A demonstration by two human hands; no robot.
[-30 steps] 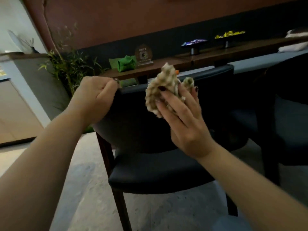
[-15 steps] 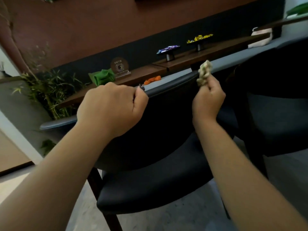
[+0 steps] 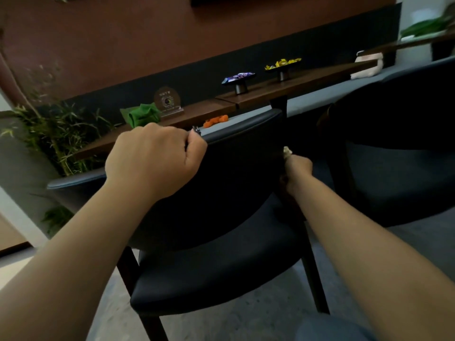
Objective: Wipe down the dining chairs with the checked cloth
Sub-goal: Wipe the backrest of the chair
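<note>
At the right end of the backrest, the bunched cream-and-green checked cloth (image 3: 287, 151) shows only as a tuft above the right hand (image 3: 298, 169), fingers curled round it. Its long axis cannot be told; the tuft points upward. The left hand (image 3: 154, 159) grips the top rail of the dark upholstered dining chair (image 3: 234, 173), fingers wrapped over the edge. Risk: the wadded cloth gives little contact area, so passes may skip surface; leaning on the rail could tip the chair.
</note>
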